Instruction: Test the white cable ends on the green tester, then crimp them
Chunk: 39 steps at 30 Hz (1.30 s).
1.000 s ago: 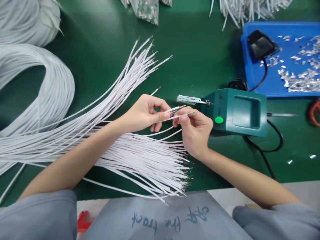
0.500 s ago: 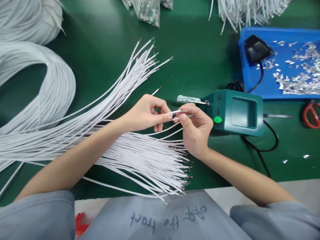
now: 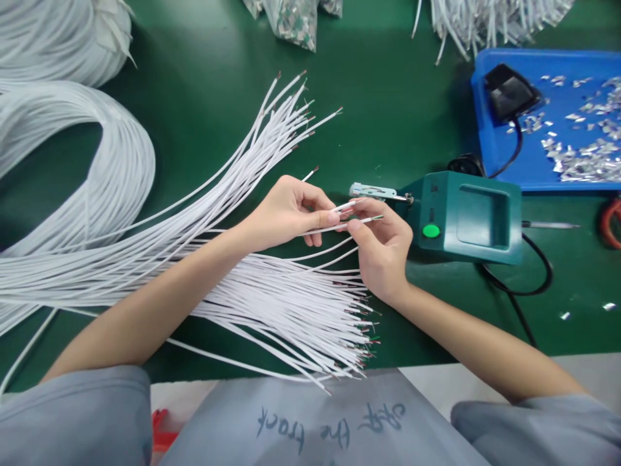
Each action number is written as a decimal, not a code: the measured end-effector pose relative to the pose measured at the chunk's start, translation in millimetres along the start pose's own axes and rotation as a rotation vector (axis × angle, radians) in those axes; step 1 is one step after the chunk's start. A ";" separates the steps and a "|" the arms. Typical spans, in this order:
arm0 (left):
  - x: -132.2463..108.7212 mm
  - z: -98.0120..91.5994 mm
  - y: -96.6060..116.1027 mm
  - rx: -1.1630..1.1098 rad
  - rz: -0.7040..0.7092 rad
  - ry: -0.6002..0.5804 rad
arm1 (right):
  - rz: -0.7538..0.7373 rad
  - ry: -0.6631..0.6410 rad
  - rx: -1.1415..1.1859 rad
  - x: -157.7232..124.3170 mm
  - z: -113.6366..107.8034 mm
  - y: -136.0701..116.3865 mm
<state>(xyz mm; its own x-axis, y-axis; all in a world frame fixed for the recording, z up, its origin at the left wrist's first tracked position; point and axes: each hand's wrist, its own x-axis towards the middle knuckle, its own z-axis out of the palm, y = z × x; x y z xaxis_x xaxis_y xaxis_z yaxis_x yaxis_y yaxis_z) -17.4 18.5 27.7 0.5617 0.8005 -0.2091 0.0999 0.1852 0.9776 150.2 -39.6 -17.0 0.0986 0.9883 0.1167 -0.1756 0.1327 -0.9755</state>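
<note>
My left hand (image 3: 288, 213) is closed in a pinch on two thin white cable ends (image 3: 345, 207) with stripped tips. My right hand (image 3: 381, 249) is closed too, its thumb and fingers gripping one of those cable ends just right of the left fingertips. Both hands hover above a fan of many white cables (image 3: 272, 304) lying on the green table. Directly right of my right hand stands a teal bench tool (image 3: 466, 217) with a green button (image 3: 431, 230) and a metal jaw (image 3: 376, 191) pointing toward my fingers.
A blue tray (image 3: 495, 155) at the upper right holds metal terminals and a black pedal (image 3: 509, 90). White cable coils (image 3: 72, 175) fill the left. Bags of parts (image 3: 291, 19) and more cables (image 3: 485, 19) lie at the back. Red-handled scissors (image 3: 612, 223) sit at the right edge.
My hands stay together on the cable ends; the right fingers have shifted slightly along the wire. The view has drifted a little.
</note>
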 end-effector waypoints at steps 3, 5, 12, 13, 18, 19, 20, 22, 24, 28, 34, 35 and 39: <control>0.2 0.6 -0.3 -0.009 -0.016 -0.002 | 0.011 0.010 -0.032 -0.7 0.5 0.0; 0.4 1.2 -0.4 -0.013 -0.020 0.003 | 0.007 0.018 -0.044 -1.0 0.6 0.1; 1.4 2.1 0.4 -0.012 -0.040 0.017 | -0.013 0.029 -0.025 0.0 1.2 -0.1; 1.4 2.2 0.6 -0.013 -0.044 0.016 | -0.016 0.029 -0.012 0.1 1.4 -0.2; 1.3 2.0 -0.1 -0.011 -0.043 0.014 | 0.001 0.031 -0.039 0.4 2.2 -1.3; 1.2 1.8 -0.3 -0.007 -0.043 0.012 | 0.004 0.030 -0.042 0.5 2.1 -1.4; 1.0 1.6 -0.5 -0.004 -0.041 0.009 | 0.002 0.026 -0.038 0.6 1.8 -1.4; 0.5 1.3 -0.5 -0.001 -0.031 0.006 | -0.008 0.012 -0.017 0.8 1.1 -1.0; -0.3 1.0 -0.6 0.007 -0.017 -0.005 | -0.010 0.001 -0.012 1.1 0.7 -0.6; 0.0 0.5 -2.4 0.024 0.005 -0.045 | -0.005 0.024 -0.091 1.4 1.9 -2.1; 5.7 -0.4 -6.1 -0.052 0.178 0.250 | -0.082 -0.171 -0.518 5.0 -1.4 -14.7; 6.2 -0.4 -6.1 -0.083 0.180 0.269 | -0.127 -0.278 -0.687 6.4 -3.1 -17.8; 6.2 0.7 -5.8 -0.137 0.177 0.250 | -0.322 -0.651 -1.285 9.7 -6.9 -30.8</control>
<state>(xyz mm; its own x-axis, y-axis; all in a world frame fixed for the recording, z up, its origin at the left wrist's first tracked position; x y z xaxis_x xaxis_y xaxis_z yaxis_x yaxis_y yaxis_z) -13.9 22.0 20.8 0.3398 0.9391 -0.0519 -0.1020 0.0916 0.9906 163.3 -34.6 12.8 -0.5442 0.8353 0.0780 0.7718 0.5350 -0.3437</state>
